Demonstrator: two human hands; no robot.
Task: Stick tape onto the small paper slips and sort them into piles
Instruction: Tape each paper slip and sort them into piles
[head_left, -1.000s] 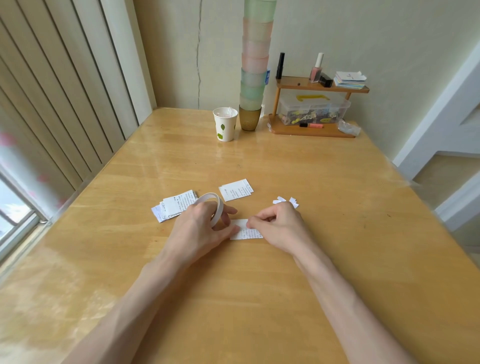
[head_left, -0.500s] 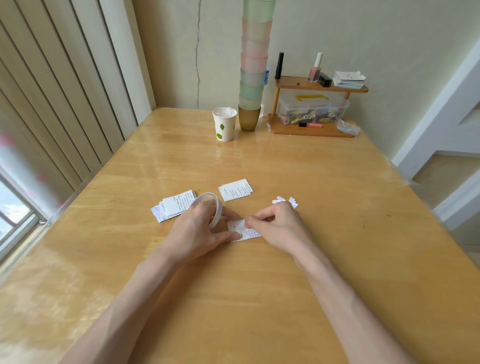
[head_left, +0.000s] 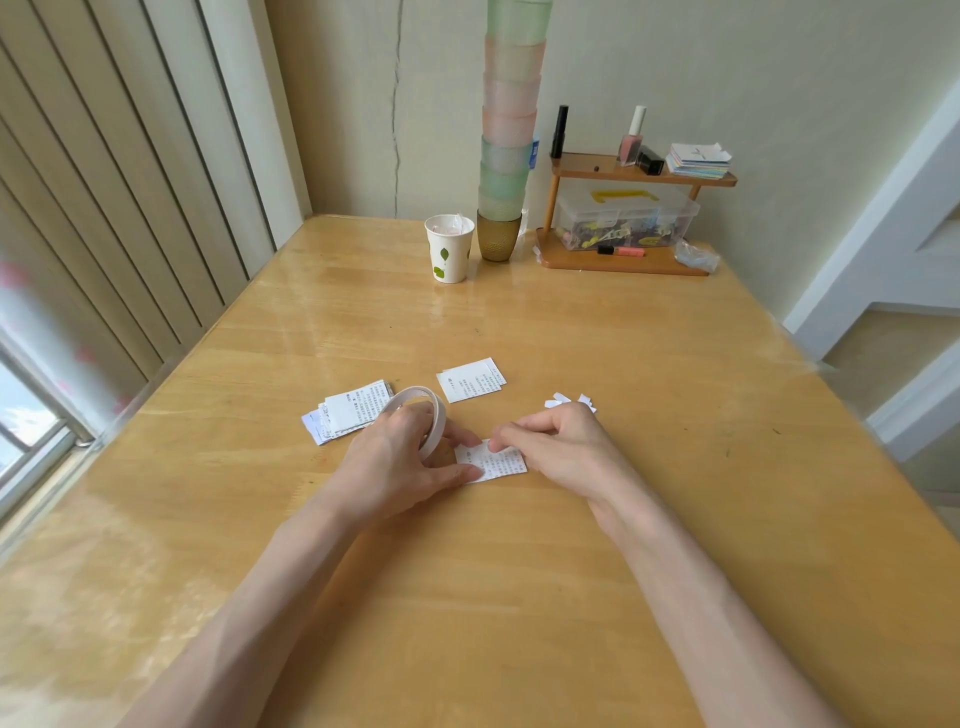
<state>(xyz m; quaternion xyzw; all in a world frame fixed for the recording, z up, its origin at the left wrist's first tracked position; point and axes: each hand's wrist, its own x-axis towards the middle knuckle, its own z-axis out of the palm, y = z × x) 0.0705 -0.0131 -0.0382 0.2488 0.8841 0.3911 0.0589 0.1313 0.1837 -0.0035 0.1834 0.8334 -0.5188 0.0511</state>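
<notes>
Little has moved over the last second: both hands stay at the same slip (head_left: 500, 463), which lies in almost the same spot on the table (head_left: 519, 597).

Just beyond the left hand (head_left: 392, 465), on its outer side, sits a fanned pile (head_left: 348, 413) of printed slips. The left hand grips the tape roll (head_left: 422, 414), which stands on edge with the fingers curled through it. Its thumb and forefinger reach out to touch the slip's left end.

The slip lies flat between the two hands, printed side up. Past the gap between them, well beyond the fingertips, lies a second pile (head_left: 470, 380).

The right hand (head_left: 566, 452) is curled, with forefinger and thumb pinching at the slip's far left corner; the heel rests on the table. A few white scraps (head_left: 569, 401) lie just behind its knuckles.

Far beyond both hands stand a paper cup (head_left: 449, 249), a tall cup stack (head_left: 506, 130) and a small shelf (head_left: 641, 176).
</notes>
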